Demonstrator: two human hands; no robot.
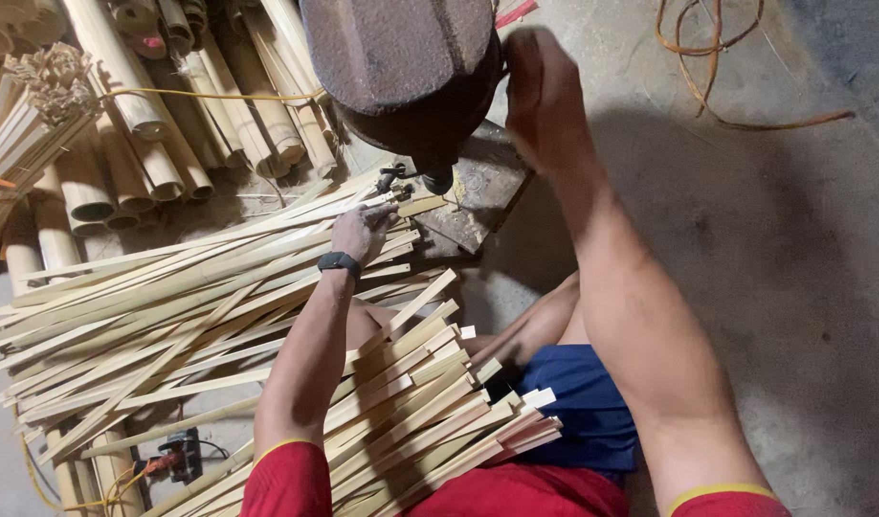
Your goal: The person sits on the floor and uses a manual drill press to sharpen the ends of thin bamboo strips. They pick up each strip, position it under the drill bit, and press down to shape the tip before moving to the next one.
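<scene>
pale yellow bamboo strips (171, 316), blue shorts (583, 402), red sleeves (286, 483)

A: Where do we have our left hand (361, 233)?
B: Extended forward, arm straight, fingers curled downward.
A: And our right hand (543, 96)?
B: Raised higher, forearm extended, fingers closed in a grip.
</scene>
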